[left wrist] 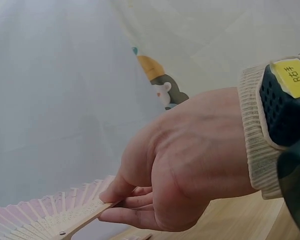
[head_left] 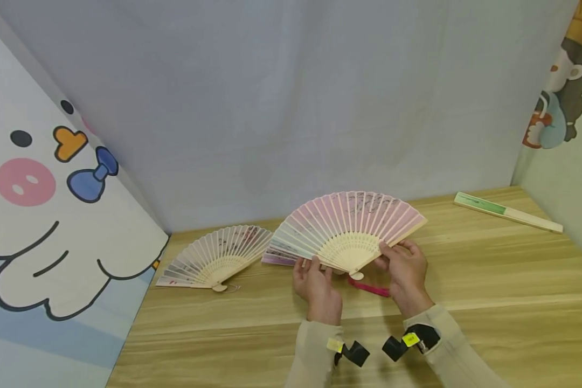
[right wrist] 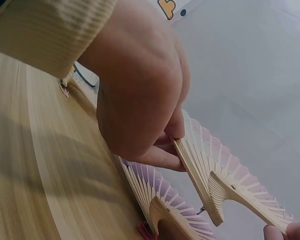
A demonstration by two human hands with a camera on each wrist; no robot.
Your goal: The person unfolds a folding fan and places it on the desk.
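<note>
A pink and pale-blue folding fan [head_left: 356, 215], spread wide, is held up off the table between both hands. My left hand [head_left: 318, 288] pinches the stacked sticks at its left end; the right wrist view shows this left hand [right wrist: 140, 95] too, thumb above and fingers below. At the opposite end my right hand [head_left: 406, 272] grips the outer guard stick, and the left wrist view shows this right hand [left wrist: 177, 160] from the side. Beneath lies a purple folding fan [right wrist: 162, 185], mostly hidden in the head view. A red tassel [head_left: 370, 287] lies below the held fan's pivot.
To the left, a grey-white folding fan [head_left: 218, 253] lies spread on the wooden table [head_left: 213, 339]. A folded green fan [head_left: 506, 212] lies at the back right. A grey cloth [head_left: 291, 108] hangs behind, with a cartoon-printed panel [head_left: 43, 226] on the left.
</note>
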